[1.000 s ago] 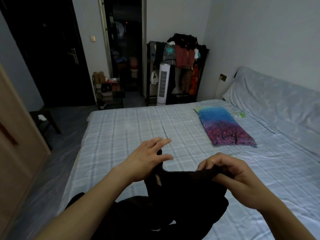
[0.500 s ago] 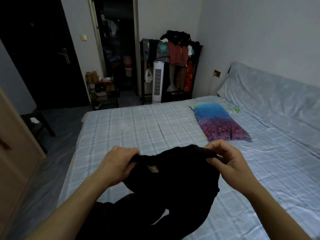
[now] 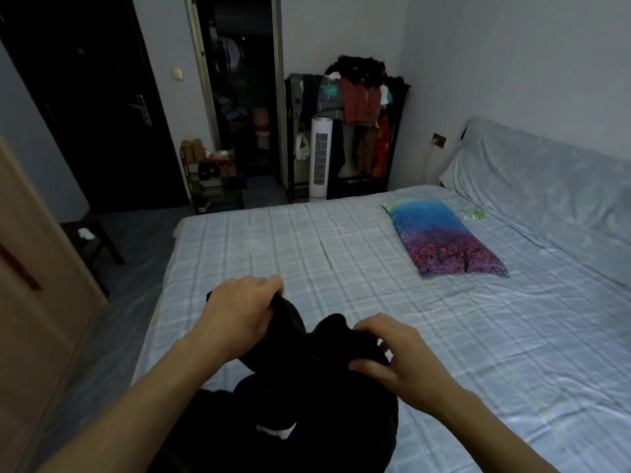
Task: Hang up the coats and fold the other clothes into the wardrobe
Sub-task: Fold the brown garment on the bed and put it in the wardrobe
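Head camera: you look down over your two bare forearms at a bed in a dim bedroom.
Black garment (image 3: pixel 300 397): a dark, bunched piece of clothing, held up in front of you above the near edge of the bed; its lower part hangs down toward you and a small pale patch shows near the bottom. You cannot tell what kind of garment it is.
Left hand (image 3: pixel 239 319): your fingers are curled over and clamped on the upper left edge of the garment, knuckles up.
Right hand (image 3: pixel 396 356): your thumb and fingertips pinch a fold on the garment's right side, the other fingers slightly spread above it.
Bed (image 3: pixel 358 274): covered by a pale blue checked sheet, it fills the middle of the view beyond your hands.
Pillow (image 3: pixel 444 240): blue and pink with a tree print, lying flat on the sheet to your right, well apart from the garment.
Headboard cover (image 3: pixel 546 179): light blue cloth draped along the right wall.
Wooden panel (image 3: pixel 37 302): light brown, at your left edge, beside the bed.
Stool (image 3: pixel 92 237): dark, on the floor left of the bed.
Fan (image 3: pixel 320 157): a white tower past the foot of the bed.
Clothes rack (image 3: pixel 358 107): behind the fan, heaped with mixed clothes.
Shoe shelf (image 3: pixel 215 179): left of the rack, by an open dark doorway.
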A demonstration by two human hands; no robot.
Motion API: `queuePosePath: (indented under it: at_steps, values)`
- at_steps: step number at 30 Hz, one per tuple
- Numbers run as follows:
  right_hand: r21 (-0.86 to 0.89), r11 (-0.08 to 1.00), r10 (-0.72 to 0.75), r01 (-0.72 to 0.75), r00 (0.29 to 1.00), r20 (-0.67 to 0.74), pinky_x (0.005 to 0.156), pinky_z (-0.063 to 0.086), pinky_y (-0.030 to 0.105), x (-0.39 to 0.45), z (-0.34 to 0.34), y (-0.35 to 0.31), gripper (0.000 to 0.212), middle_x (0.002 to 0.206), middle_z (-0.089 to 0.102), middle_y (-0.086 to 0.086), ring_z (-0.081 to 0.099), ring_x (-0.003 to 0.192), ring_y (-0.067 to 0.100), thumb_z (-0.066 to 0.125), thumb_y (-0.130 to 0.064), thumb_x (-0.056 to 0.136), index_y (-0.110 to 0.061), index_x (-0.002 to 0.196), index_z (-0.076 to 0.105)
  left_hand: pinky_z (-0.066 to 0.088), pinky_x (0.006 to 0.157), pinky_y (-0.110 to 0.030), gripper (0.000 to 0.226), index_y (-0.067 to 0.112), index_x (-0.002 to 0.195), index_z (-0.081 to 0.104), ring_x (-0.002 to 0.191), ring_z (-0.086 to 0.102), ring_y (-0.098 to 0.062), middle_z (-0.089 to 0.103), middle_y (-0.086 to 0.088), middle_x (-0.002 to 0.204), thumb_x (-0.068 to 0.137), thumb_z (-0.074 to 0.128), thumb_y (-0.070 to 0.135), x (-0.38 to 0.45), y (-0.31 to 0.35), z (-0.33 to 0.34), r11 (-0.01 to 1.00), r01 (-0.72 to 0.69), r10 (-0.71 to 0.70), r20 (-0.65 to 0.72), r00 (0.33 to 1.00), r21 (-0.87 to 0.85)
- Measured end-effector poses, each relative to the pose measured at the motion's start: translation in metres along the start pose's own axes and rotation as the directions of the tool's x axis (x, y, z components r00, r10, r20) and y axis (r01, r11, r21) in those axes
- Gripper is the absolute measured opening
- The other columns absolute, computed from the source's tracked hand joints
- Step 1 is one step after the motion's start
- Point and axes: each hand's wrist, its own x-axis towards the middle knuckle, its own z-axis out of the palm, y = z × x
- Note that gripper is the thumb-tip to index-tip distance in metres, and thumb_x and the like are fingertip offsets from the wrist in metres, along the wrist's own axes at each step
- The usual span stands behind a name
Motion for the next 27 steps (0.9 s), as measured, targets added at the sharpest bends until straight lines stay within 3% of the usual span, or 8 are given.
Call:
queuePosePath:
  at_steps: [3,7,10,12,15,22,24,27]
  values:
    - [-0.046,0.999,-0.027,0.026,0.999,-0.031,0.073,0.048,0.026,0.0,0.006,-0.008,0.016,0.095,0.05,-0.015,0.055,0.084,0.005,0.07,-0.02,0.087,-0.022,0.099,0.059,0.049,0.07,-0.037,0.011,0.023,0.101,0.053,0.076,0.058,-0.017,0.062,0.007,0.084,0.093,0.052,0.015,-0.008,-0.004,0.001,1.0,-0.012,0.012,-0.037,0.999,-0.016]
    - [-0.094,0.995,-0.035,0.019,0.983,-0.18,0.072,0.047,0.025,0.001,-0.007,-0.006,0.022,0.093,0.049,-0.013,0.054,0.081,0.003,0.07,-0.002,0.084,-0.019,0.093,0.058,0.049,0.073,-0.042,0.011,0.019,0.102,0.059,0.08,0.06,-0.021,0.065,0.003,0.087,0.092,0.06,0.019,-0.027,-0.022,0.0,1.0,-0.006,0.005,-0.074,0.997,-0.021]
    - [-0.141,0.99,-0.068,0.03,0.959,-0.277,0.071,0.044,0.02,0.002,-0.019,-0.004,0.027,0.089,0.049,-0.011,0.054,0.078,0.003,0.069,0.006,0.082,-0.017,0.088,0.057,0.052,0.06,-0.04,0.012,0.014,0.093,0.069,0.068,0.063,-0.024,0.065,0.0,0.076,0.082,0.074,0.015,-0.041,-0.031,0.003,0.992,-0.125,0.124,-0.175,0.977,0.007]
    - [-0.153,0.987,-0.101,0.052,0.939,-0.329,0.071,0.043,0.017,0.003,-0.02,-0.007,0.024,0.088,0.05,-0.008,0.053,0.079,0.004,0.064,0.007,0.08,-0.015,0.087,0.057,0.05,0.052,-0.035,0.011,0.013,0.088,0.072,0.06,0.061,-0.023,0.063,-0.001,0.07,0.084,0.064,0.019,-0.05,-0.029,0.01,0.974,-0.216,0.227,-0.245,0.943,0.069]
    - [-0.154,0.986,-0.129,0.071,0.904,-0.409,0.074,0.039,0.012,0.003,-0.016,-0.013,0.023,0.088,0.052,-0.004,0.052,0.082,0.002,0.059,0.008,0.075,-0.011,0.088,0.058,0.05,0.053,-0.034,0.024,0.014,0.091,0.073,0.061,0.06,-0.022,0.062,0.001,0.071,0.085,0.053,0.027,-0.068,-0.026,0.025,0.975,-0.217,0.224,-0.274,0.935,0.055]
    - [-0.11,0.993,-0.086,0.042,0.895,-0.437,0.074,0.038,0.01,-0.012,-0.008,-0.025,0.025,0.086,0.054,-0.002,0.053,0.081,0.002,0.057,0.008,0.073,-0.012,0.087,0.057,0.048,0.058,-0.03,0.023,0.023,0.09,0.069,0.069,0.061,-0.015,0.063,0.01,0.078,0.074,0.057,0.033,-0.12,-0.02,0.055,0.978,-0.193,0.186,-0.087,0.979,-0.075]
    - [-0.086,0.996,-0.056,0.019,0.89,-0.452,0.073,0.039,0.011,-0.022,-0.01,-0.025,0.024,0.085,0.055,-0.003,0.056,0.08,0.006,0.057,0.005,0.075,-0.015,0.088,0.056,0.048,0.06,-0.03,0.016,0.023,0.089,0.067,0.072,0.06,-0.014,0.061,0.01,0.081,0.073,0.067,0.026,-0.135,-0.019,0.065,0.976,-0.154,0.147,-0.061,0.987,-0.152]
    - [-0.102,0.994,-0.018,-0.029,0.9,-0.435,0.072,0.041,0.013,-0.04,-0.012,-0.021,0.026,0.086,0.056,-0.009,0.058,0.081,0.007,0.059,0.002,0.077,-0.021,0.09,0.056,0.052,0.061,-0.03,0.028,0.019,0.094,0.066,0.076,0.061,-0.013,0.06,0.008,0.088,0.071,0.079,0.013,-0.151,-0.016,0.079,0.95,-0.021,0.014,-0.026,1.0,-0.311]
